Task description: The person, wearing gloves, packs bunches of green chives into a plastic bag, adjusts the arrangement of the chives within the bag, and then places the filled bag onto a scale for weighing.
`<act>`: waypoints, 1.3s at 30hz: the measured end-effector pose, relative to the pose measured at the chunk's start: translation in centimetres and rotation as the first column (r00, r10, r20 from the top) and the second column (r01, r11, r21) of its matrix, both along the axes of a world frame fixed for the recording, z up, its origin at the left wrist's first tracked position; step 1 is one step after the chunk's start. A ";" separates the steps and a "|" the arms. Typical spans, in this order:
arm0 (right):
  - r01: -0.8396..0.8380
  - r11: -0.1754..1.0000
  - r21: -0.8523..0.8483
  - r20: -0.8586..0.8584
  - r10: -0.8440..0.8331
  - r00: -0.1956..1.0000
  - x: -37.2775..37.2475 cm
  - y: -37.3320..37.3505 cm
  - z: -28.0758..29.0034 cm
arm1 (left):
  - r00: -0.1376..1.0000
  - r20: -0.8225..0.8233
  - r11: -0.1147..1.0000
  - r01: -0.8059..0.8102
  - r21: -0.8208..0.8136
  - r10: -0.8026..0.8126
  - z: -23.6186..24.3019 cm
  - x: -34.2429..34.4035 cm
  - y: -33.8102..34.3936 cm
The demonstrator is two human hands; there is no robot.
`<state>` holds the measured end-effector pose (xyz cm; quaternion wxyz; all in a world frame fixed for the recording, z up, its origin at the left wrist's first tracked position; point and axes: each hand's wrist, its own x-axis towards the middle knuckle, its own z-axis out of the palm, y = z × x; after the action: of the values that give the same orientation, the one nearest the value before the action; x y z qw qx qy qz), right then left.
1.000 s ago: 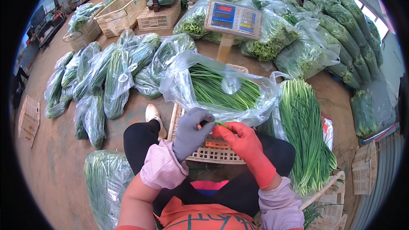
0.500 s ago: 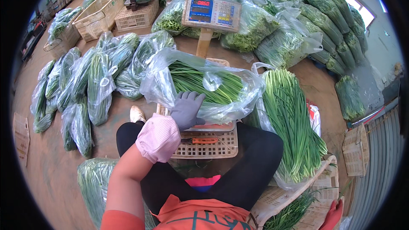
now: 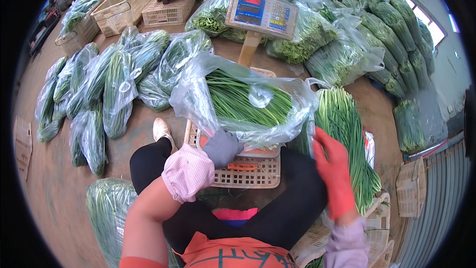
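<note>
A clear plastic bag (image 3: 191, 87) lies open on the scale in front of me, with long garlic chives (image 3: 238, 97) inside it. My left hand (image 3: 223, 149), in a grey glove, is closed at the bag's near left edge and appears to pinch the plastic. My right hand (image 3: 333, 173), in a red glove, is beside the bag's right end, fingers stretched and thumb apart, holding nothing. Just beyond it lies a large loose pile of garlic chives (image 3: 347, 134). The scale's display head (image 3: 262, 14) stands on a post behind the bag.
An orange-handled tool (image 3: 242, 167) lies on the plastic crate (image 3: 253, 178) under the scale. Bagged bundles (image 3: 119, 89) cover the floor at left. Large vegetable bags (image 3: 302, 39) are heaped behind the scale. A crate (image 3: 379, 218) sits near my right side.
My right hand has come up from the lower right corner to the bag's right end. My left hand has drawn back from the chives to the bag's near edge and curled its fingers.
</note>
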<state>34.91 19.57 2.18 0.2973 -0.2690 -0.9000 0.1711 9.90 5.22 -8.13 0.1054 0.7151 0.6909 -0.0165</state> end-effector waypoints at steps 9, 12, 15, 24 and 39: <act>0.099 0.922 0.375 0.645 -0.336 0.686 -13.8 11.3 -9.9 | 0.935 0.300 0.980 -0.199 -0.007 0.191 -5.8 1.3 1.5; -0.097 0.953 0.286 0.258 0.021 0.966 -11.1 10.2 -5.7 | 0.937 0.310 0.942 0.054 0.331 -0.162 0.5 0.6 0.5; 0.077 0.996 -0.036 0.014 -0.077 0.997 -6.9 4.5 1.8 | 0.960 0.230 0.957 0.094 0.274 -0.160 2.8 0.3 -0.2; 0.968 0.252 -0.002 0.173 -0.953 0.248 34.9 -8.4 9.7 | 0.956 0.172 0.937 0.180 0.300 -0.239 5.0 2.0 -0.6; 0.010 0.995 -0.102 0.172 0.007 0.985 -0.5 -3.5 4.2 | 0.923 0.190 0.942 -0.335 -0.023 0.334 -0.4 1.1 1.3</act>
<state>34.44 16.09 6.36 0.2044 -0.2983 -0.9121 0.1931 11.03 6.49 -8.56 0.1690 0.5855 0.7895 0.0736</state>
